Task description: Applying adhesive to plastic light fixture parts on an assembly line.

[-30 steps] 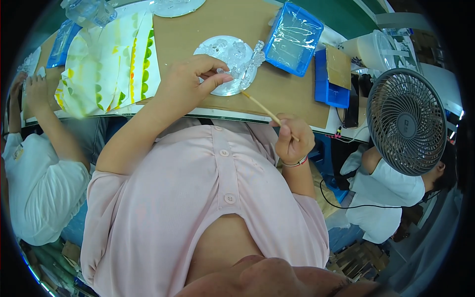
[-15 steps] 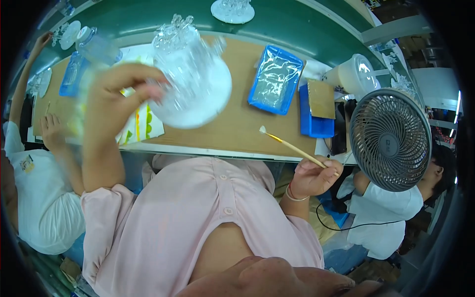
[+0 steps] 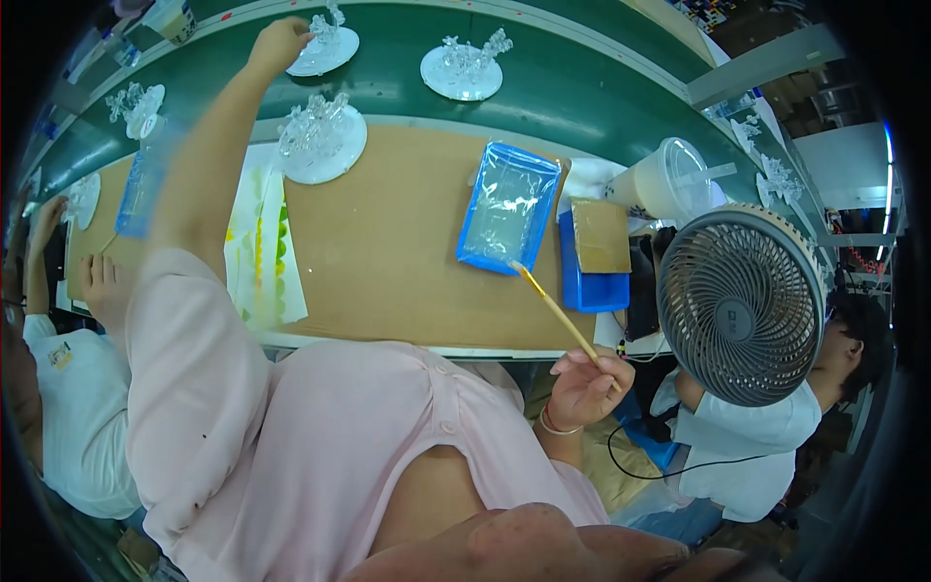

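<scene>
1. Your left hand (image 3: 276,44) is stretched far out toward 11 o'clock, over the green conveyor belt (image 3: 582,92). Its fingers curl onto the rim of a white plate (image 3: 325,53) that carries a clear crystal-like ornament (image 3: 325,24). The grip looks like a light pinch on the plate edge, though the fingertips themselves are hidden.
2. Your right hand (image 3: 582,388) sits low at 4 o'clock, just off the near edge of the table (image 3: 407,252). It pinches a thin wooden-handled brush (image 3: 558,310) between thumb and fingers, with the tip pointing up toward 11 o'clock at the near corner of the blue tray (image 3: 509,209) with its clear film.
3. As a judgement, the step in hand is setting the plate down on the belt: the plate lies flat on the green surface and your hand is at its rim.
4. A second plate with a clear ornament (image 3: 320,141) rests at the far edge of the table, just beside the belt, at about 12 o'clock from your chest. Another plate (image 3: 465,68) lies on the belt to the right of the one you touch.
5. The next move calls for letting go cleanly without tipping the ornament, then bringing the arm back without brushing the nearer plate.
6. Keep the brush clear of the grey fan (image 3: 742,301) at 3 o'clock.
</scene>
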Tool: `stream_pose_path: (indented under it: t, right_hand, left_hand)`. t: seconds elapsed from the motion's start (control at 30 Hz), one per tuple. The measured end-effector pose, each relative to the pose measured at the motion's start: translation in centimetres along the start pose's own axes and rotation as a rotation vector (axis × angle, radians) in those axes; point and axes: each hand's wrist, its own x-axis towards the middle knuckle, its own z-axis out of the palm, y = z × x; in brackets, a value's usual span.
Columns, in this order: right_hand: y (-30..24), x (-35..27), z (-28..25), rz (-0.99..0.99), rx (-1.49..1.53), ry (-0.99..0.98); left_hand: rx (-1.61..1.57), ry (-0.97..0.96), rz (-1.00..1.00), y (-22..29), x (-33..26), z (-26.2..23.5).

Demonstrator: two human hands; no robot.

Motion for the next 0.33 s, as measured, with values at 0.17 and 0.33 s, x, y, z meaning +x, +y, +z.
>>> stream_pose_path:
  t: [0.17,0.33]
  right_hand:
    - [0.4,0.6,-0.4,0.007,-0.057,0.077]
    - [1.0,0.5,-1.0,0.094,-0.007,0.131]
  left_hand:
    - [0.697,-0.130,0.322,11.8,-0.5,0.3]
    - [0.349,0.146,-0.341,9.1,-1.4,6.1]
